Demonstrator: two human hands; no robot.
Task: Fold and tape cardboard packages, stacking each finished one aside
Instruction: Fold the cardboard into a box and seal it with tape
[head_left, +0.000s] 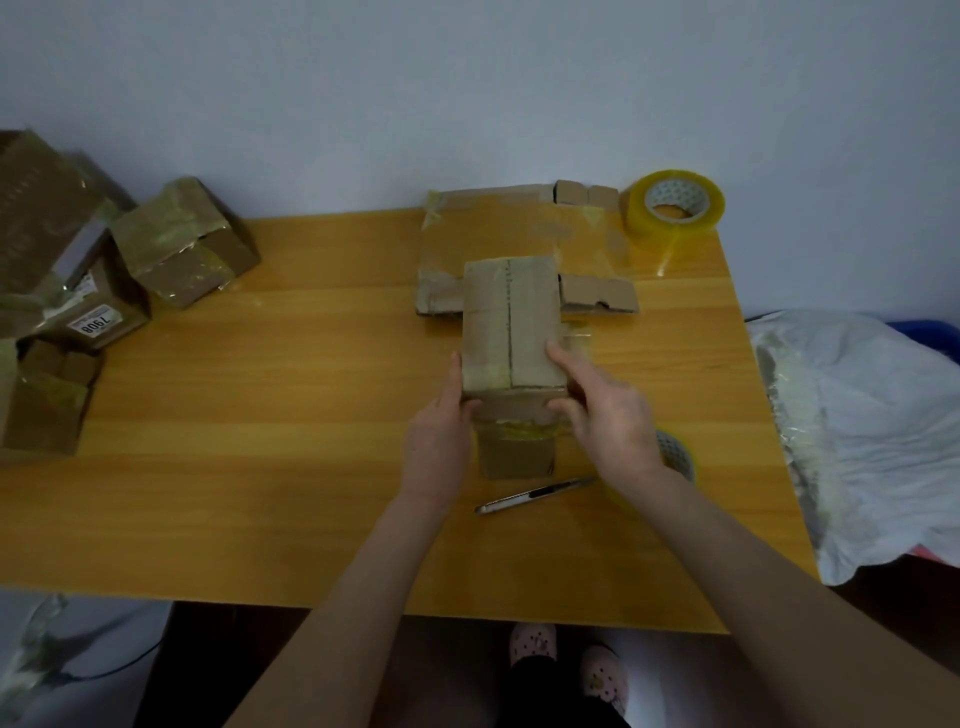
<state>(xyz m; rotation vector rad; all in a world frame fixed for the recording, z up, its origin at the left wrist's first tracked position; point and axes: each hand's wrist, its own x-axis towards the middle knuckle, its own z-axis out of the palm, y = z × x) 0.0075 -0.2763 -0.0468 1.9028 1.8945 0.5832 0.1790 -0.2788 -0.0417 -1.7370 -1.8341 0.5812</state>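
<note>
**Both hands grip a brown carton at mid-table**

A brown cardboard box sits lengthwise at the centre of the orange wooden table, with a dark line running down the middle of its top face. The left hand curls round its near left corner, and the right hand clasps the near right corner with its thumb laid on top. A taped flap hangs from the box's near end.

At twelve o'clock from the box lies a flattened sheet of brown cardboard, which the box's far end overlaps. At one o'clock stands a yellowish roll of clear packing tape, with small grey print on its core too fine to read. A second tape roll shows at four o'clock, partly hidden by the right wrist. A silver utility knife lies at six o'clock.

At nine to ten o'clock, at the table's left edge, is a pile of tape-wrapped cardboard boxes. One of them carries a white label reading "7906". At three o'clock, off the table, lies a crumpled white plastic bag.
</note>
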